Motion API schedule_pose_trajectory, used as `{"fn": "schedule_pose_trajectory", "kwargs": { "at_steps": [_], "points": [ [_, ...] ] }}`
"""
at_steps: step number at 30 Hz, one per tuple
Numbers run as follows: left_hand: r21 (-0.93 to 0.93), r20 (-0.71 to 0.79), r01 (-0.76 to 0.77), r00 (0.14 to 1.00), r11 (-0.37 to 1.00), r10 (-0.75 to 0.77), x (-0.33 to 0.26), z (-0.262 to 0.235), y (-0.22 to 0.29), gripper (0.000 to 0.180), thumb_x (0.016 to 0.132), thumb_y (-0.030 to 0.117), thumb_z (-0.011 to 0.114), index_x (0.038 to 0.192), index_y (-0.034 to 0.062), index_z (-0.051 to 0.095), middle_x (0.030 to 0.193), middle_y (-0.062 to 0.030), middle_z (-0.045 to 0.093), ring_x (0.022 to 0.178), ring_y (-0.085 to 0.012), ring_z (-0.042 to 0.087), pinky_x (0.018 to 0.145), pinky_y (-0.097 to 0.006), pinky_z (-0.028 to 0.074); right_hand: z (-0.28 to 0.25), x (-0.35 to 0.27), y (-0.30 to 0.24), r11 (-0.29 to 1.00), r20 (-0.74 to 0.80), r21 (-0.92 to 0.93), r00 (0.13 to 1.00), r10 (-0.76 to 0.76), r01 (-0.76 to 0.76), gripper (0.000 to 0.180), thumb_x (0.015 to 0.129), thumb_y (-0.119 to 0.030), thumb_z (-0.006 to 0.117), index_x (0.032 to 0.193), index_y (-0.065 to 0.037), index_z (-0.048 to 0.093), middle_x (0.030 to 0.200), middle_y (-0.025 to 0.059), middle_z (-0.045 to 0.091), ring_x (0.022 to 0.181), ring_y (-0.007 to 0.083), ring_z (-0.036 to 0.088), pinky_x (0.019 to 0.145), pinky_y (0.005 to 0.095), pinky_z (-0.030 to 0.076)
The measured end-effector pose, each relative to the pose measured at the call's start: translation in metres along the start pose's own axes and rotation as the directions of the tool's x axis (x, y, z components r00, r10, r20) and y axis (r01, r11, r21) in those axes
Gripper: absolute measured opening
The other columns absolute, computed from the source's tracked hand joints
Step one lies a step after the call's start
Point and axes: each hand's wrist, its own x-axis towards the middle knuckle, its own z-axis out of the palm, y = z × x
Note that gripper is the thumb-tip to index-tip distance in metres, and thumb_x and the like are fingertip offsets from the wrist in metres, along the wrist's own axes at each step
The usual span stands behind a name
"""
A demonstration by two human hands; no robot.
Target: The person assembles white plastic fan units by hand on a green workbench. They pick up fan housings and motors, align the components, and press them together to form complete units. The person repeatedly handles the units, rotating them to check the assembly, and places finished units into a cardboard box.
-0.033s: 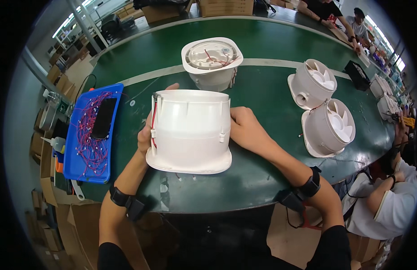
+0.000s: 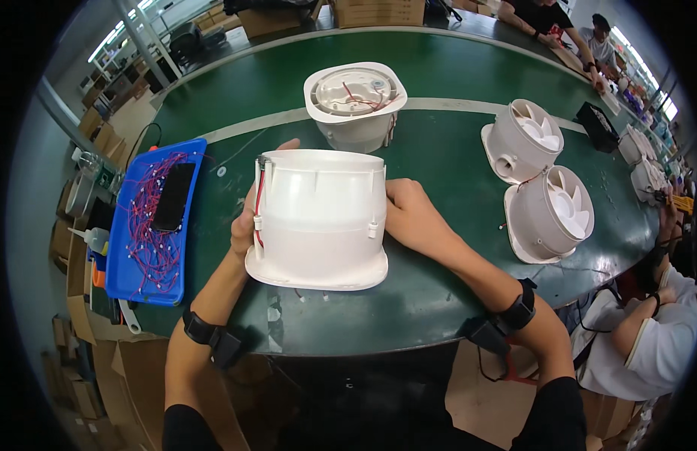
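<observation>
Between my hands is a white plastic fan housing, a round drum with its wide flange at the bottom. A red wire runs down its left side through a small clip. My left hand is wrapped round the left side, with part of its fingers hidden behind the drum. On the opposite side, my right hand is closed against the wall, its fingertips out of sight. Small wire connectors show just below the flange.
Beyond it stands another housing, flange up, with loose red wires. Two fan units with white blades lie at the right. A blue tray at the left holds tangled wires and a black phone. Co-workers sit at the right and far right.
</observation>
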Motion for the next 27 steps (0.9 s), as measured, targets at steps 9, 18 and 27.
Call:
{"fn": "schedule_pose_trajectory", "kwargs": {
  "at_steps": [9,18,27],
  "points": [
    [-0.109,-0.052,-0.063,0.997,0.992,0.057,-0.002,-0.007,-0.009,0.107,0.072,0.064,0.059,0.148,0.0001,0.017,0.143,-0.0178,0.038,0.13,-0.029,0.042,0.109,-0.043,0.035,0.001,0.002,0.004,0.98,-0.205,0.092,0.967,-0.154,0.176,0.028,0.093,-0.017,0.05,0.079,0.006,0.056,0.07,0.0236,0.057,0.062,0.035,0.059,0.059,0.0402,0.045],
    [-0.226,-0.538,-0.197,0.841,0.954,0.046,-0.014,-0.035,-0.024,0.065,0.09,0.059,0.042,0.13,0.0078,0.047,0.117,-0.0101,0.06,0.101,-0.0231,0.063,0.083,-0.039,0.055,-0.001,-0.001,-0.003,0.946,-0.249,0.193,0.945,-0.21,0.261,0.02,0.093,-0.017,0.056,0.093,0.003,0.06,0.077,0.0056,0.061,0.063,0.007,0.053,0.054,0.0231,0.043],
    [-0.296,-0.432,-0.219,0.899,0.93,0.074,-0.03,-0.069,-0.033,0.065,0.092,0.057,0.042,0.137,0.0111,0.043,0.133,-0.0083,0.052,0.119,-0.0247,0.055,0.098,-0.042,0.047,0.007,0.005,0.001,0.909,-0.148,0.382,0.982,-0.119,0.168,0.029,0.095,-0.025,0.054,0.089,0.002,0.06,0.071,0.0032,0.058,0.057,0.0069,0.05,0.048,0.0236,0.041]
  ]
}}
